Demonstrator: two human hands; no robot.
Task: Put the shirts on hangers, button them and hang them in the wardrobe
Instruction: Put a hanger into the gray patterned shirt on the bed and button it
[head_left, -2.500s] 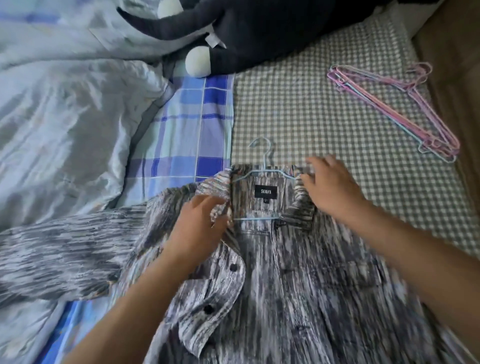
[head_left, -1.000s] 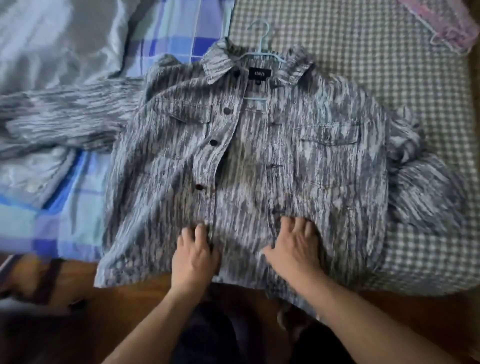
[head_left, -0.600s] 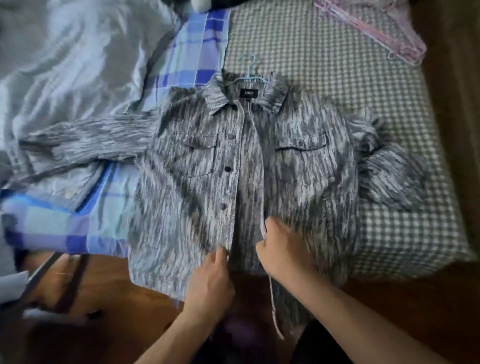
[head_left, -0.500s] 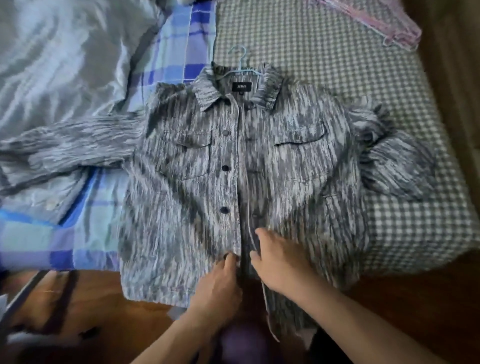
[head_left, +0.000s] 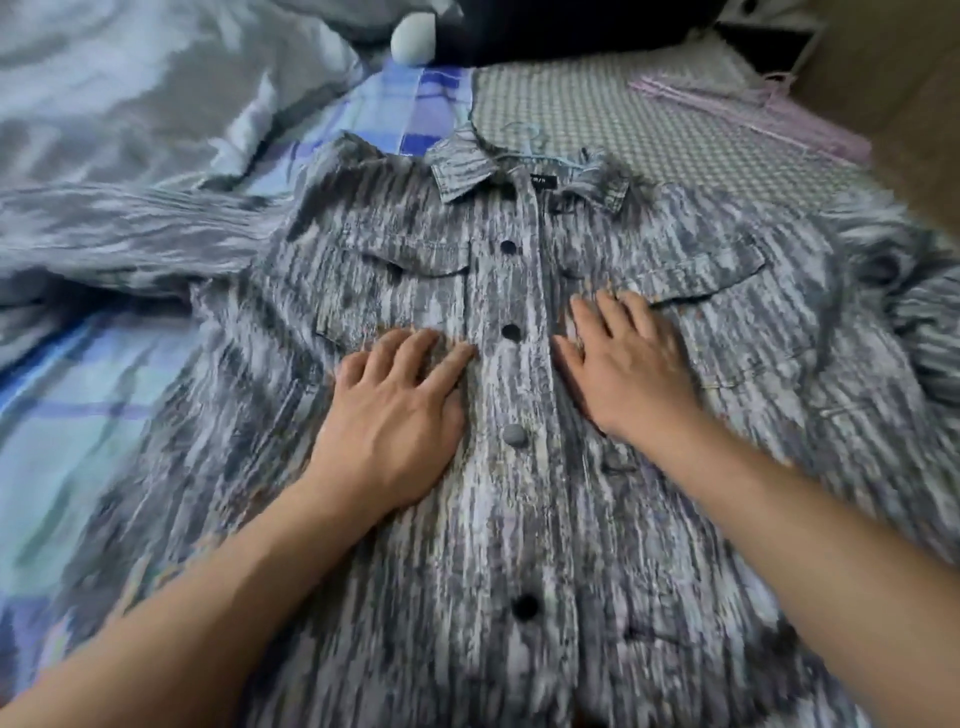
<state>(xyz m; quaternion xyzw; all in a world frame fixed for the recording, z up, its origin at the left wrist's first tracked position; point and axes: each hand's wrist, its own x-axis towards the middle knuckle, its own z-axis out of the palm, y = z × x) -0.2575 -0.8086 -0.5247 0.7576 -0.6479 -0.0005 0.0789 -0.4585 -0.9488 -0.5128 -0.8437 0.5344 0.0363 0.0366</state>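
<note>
One shirt lies flat on the bed before you, four dark buttons showing; your left hand and right hand press it, fingers spread, gripping nothing; its blue hanger is mostly hidden, pink hangers blurred

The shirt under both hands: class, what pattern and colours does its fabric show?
The shirt has streaky vertical stripes in grey, black and white, seen in the head view.

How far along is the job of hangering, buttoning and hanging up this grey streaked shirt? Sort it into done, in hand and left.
Done: the blue hanger sits inside the shirt collar. In hand: the left hand and right hand lie flat either side of the placket; the buttons appear unfastened, though blur leaves doubt. Left: buttoning, then hanging; no wardrobe shows.
</note>
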